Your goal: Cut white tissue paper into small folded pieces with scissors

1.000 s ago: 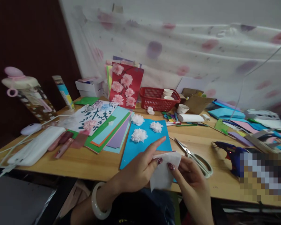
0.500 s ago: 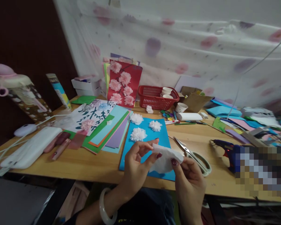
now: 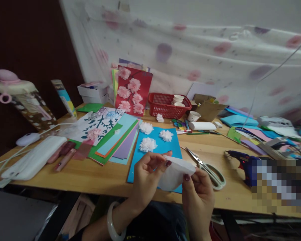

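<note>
A thin white sheet of tissue paper (image 3: 174, 174) is stretched between my two hands, above the lower part of a blue sheet of card (image 3: 138, 164). My left hand (image 3: 147, 177) pinches its upper left edge between thumb and fingers. At the sheet's right end, my right hand (image 3: 198, 194) grips it with the thumb on top. Three ruffled white paper flowers sit at the card's upper part; the largest white flower (image 3: 148, 144) is nearest my left hand. Scissors (image 3: 205, 167) with pale handles lie just beyond my right hand, blades slightly apart.
A glue gun (image 3: 240, 160) with a red light stands at the right. Coloured paper sheets (image 3: 120, 145) lie to the left, near a white power strip (image 3: 33, 157). Behind are a red basket (image 3: 160, 105) with paper cups and a red card (image 3: 146, 83) with pink flowers.
The tissue paper has been tilted and opened out a little, its lower part hanging further down. My right hand has shifted slightly left and down; both hands keep their hold.
</note>
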The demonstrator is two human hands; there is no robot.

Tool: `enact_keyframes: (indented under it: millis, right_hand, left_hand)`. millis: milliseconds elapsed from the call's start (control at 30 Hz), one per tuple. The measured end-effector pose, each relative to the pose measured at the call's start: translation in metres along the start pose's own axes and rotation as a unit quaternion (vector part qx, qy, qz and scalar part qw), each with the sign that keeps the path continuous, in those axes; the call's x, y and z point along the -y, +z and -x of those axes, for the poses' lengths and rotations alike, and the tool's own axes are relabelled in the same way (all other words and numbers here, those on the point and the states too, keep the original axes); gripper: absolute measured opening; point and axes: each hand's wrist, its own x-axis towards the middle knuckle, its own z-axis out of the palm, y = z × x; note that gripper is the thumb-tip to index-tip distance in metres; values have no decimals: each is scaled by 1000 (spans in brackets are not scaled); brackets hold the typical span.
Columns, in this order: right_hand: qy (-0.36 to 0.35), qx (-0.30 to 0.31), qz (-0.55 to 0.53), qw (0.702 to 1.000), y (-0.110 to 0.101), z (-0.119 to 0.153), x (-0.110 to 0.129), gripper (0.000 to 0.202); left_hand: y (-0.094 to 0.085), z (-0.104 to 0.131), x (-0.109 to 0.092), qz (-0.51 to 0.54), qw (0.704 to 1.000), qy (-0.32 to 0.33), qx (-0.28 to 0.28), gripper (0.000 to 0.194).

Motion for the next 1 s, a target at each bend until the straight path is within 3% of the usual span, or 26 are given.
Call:
enact_keyframes:
  millis: [433,600,767,867,1000]
  right_hand:
    - [-9,-8,14,1000,4,4,3,20]
    - [-103,-3,31,994,6,2,7,40]
    - [-212,89,139,963,-5,-9,22,25]
    - [-211,127,206,947,-9,-15,30,22]
    - [-196,132,231,944,-8,-15,34,18]
  left_hand:
    - [-2,4,4,3,999,-28,16,24]
    - [-4,2,5,-5,998,-38,41,20]
    - [-6,-3,-6,-57,993,-14,107,21]
    - [-7,-2,-12,-110,987,11,114,23]
    - [-7,2,-14,-111,988,-12,106,26]
